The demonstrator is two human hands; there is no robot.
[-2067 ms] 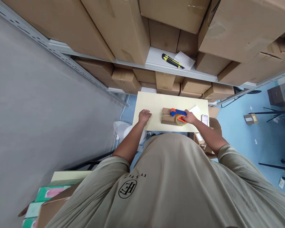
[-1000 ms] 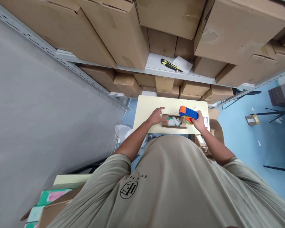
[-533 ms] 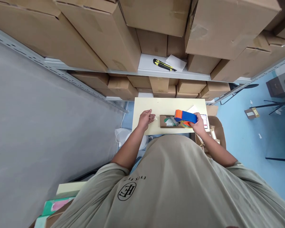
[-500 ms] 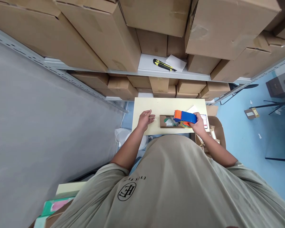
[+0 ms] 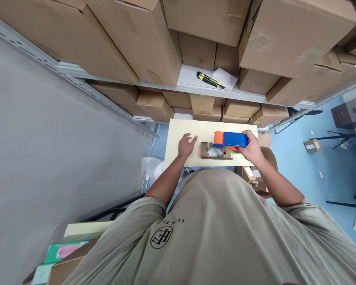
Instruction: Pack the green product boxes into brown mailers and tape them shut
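My right hand (image 5: pixel 251 147) is wrapped round a blue and orange tape dispenser (image 5: pixel 235 139), held above the right end of a small open cardboard box (image 5: pixel 204 151). In that box lies a clear plastic packet (image 5: pixel 216 152) with some green on it; the dispenser covers part of the box. My left hand (image 5: pixel 186 145) hovers over the pale yellow table (image 5: pixel 178 128), left of the box. Its fingers are apart and nothing is in them.
Cardboard boxes (image 5: pixel 207 19) fill the shelves ahead. A black and yellow utility knife (image 5: pixel 210 80) lies beside white paper (image 5: pixel 224 78) on the upper shelf. Right of the table stands an open carton (image 5: pixel 268 158) with small boxes inside. A grey wall (image 5: pixel 47 150) rises at left.
The tape dispenser has swung to a more level, sideways pose and shifted slightly up in view. My left hand has turned, its thumb and fingers now spread upward. The camera view has shifted a little.
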